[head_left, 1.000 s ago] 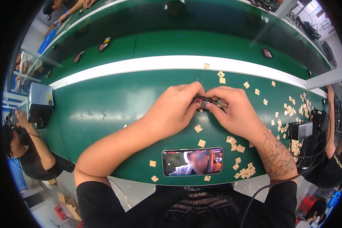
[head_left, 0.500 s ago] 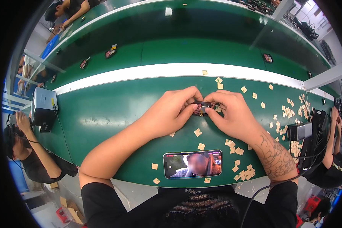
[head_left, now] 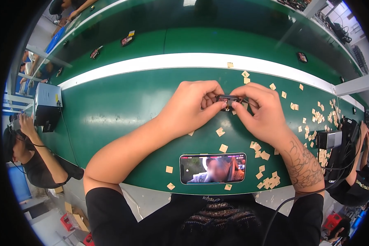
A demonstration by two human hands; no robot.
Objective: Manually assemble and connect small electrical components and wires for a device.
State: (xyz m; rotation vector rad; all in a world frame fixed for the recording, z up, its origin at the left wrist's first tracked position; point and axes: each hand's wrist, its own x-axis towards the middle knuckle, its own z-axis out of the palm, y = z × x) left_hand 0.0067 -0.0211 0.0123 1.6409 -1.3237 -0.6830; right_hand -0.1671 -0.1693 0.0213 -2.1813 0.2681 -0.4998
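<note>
Between my two hands is a small black-cased electronic device with reddish parts inside, raised over the green table. My left hand pinches its left end between thumb and fingers. At the other end, my right hand has its thumb on the near face and its fingers curled behind. A thin dark piece shows among the right fingers; its kind I cannot make out. Nearer to me, a phone lies flat with a video on its screen. Small beige square pieces are scattered about my hands.
Piles of the beige squares lie at right, beside a grey-black box with cables. At left stands a tall grey box. Beyond a white rail, similar devices rest on a green surface. Co-workers sit on both sides.
The whole view has shifted, so the table and phone appear higher and slightly to the right. Both hands keep hold of the device, which is tipped a little differently.
</note>
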